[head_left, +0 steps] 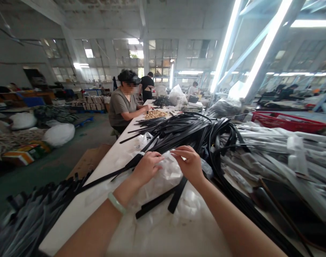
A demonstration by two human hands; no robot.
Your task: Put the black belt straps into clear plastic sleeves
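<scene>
Over the near part of the white table [117,153], my left hand [149,166] is closed, its fingers bent together; what they hold is hidden. My right hand [188,162] faces it, thumb and fingers pinched on a thin piece of clear plastic [167,155]. More crumpled clear plastic [171,169] lies below and between both hands. A long black strap [109,175] runs from beside my left hand to the table's left edge. Two black strap ends [176,196] lie below my right hand. Just beyond the hands is a large heap of black straps [179,132].
Plastic-wrapped strips [281,150] pile up on the right, before a red crate [289,121]. A co-worker [125,101] sits at the table's far left, by gold-coloured small parts [154,114]. Wrapped black straps [36,210] hang or lie beyond the left edge.
</scene>
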